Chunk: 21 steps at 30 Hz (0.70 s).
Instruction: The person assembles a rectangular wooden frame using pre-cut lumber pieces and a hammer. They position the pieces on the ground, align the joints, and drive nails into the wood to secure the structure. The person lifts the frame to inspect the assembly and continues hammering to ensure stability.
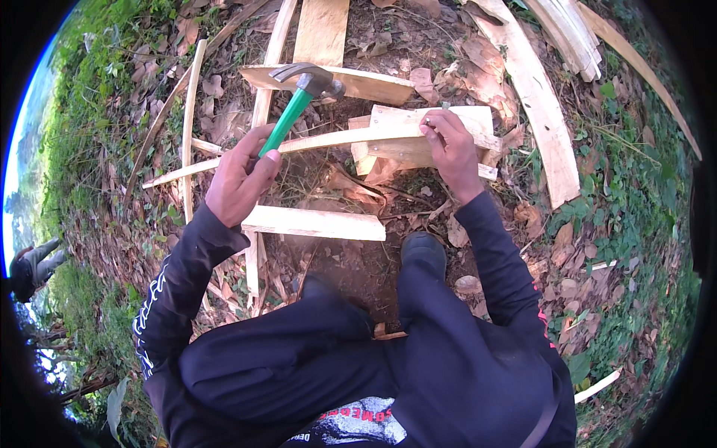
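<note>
My left hand point(243, 178) is closed around the green handle of a claw hammer point(288, 119), whose dark metal head is raised toward the far side. A long thin wooden strip point(343, 139) runs from the left, passing by my left hand; whether the hand also touches it I cannot tell. Its right end lies over a short stack of pale boards point(403, 153) with small nail heads in them. Above that end, my right hand point(455, 157) has thumb and fingertips pinched together. Anything between those fingertips is too small to make out.
A short board point(314, 223) lies nearer my boots point(423, 254), and another board point(373, 84) crosses behind the hammer. Long curved planks point(534, 104) lie at the right, thin upright strips point(191, 127) at the left. Dry leaves cover the ground. Another person point(33, 269) is at the far left.
</note>
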{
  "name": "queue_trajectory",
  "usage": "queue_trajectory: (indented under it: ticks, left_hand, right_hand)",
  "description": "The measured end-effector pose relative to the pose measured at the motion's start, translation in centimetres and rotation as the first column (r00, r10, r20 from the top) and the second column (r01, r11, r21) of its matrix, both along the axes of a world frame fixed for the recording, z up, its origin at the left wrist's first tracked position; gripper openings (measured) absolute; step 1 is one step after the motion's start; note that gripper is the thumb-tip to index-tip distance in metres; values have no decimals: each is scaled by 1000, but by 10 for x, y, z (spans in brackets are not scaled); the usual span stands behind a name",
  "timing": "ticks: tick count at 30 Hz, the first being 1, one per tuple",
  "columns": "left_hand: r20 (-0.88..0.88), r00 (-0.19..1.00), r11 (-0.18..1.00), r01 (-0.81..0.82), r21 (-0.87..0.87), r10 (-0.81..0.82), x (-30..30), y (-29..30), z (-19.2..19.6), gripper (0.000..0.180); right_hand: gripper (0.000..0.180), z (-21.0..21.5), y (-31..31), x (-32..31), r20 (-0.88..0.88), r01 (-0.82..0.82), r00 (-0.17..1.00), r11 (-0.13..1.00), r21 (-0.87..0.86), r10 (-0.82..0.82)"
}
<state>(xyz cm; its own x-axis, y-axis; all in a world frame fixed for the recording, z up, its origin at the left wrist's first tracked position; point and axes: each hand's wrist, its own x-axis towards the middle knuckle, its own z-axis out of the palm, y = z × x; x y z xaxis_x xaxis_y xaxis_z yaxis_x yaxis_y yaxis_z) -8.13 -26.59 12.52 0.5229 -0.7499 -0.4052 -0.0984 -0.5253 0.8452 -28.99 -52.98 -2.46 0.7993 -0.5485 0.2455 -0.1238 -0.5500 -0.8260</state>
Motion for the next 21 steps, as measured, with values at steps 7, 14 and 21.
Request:
queue_trajectory:
  ticks: [7,14,21]
  left_hand:
    - [483,800,911,412,-12,-356,-28,-28,-11,40]
    - [515,776,890,453,-55,-363,-43,-54,-24,39]
    - [355,858,920,390,19,-371,-35,-58,-40,38]
  right_hand:
    - [10,-7,4,1,103,37,994,987,-156,-21]
    - [11,-8,5,1,102,46,994,984,-170,-28]
    - [7,-17,9,-2,113,113,984,972,207,-138]
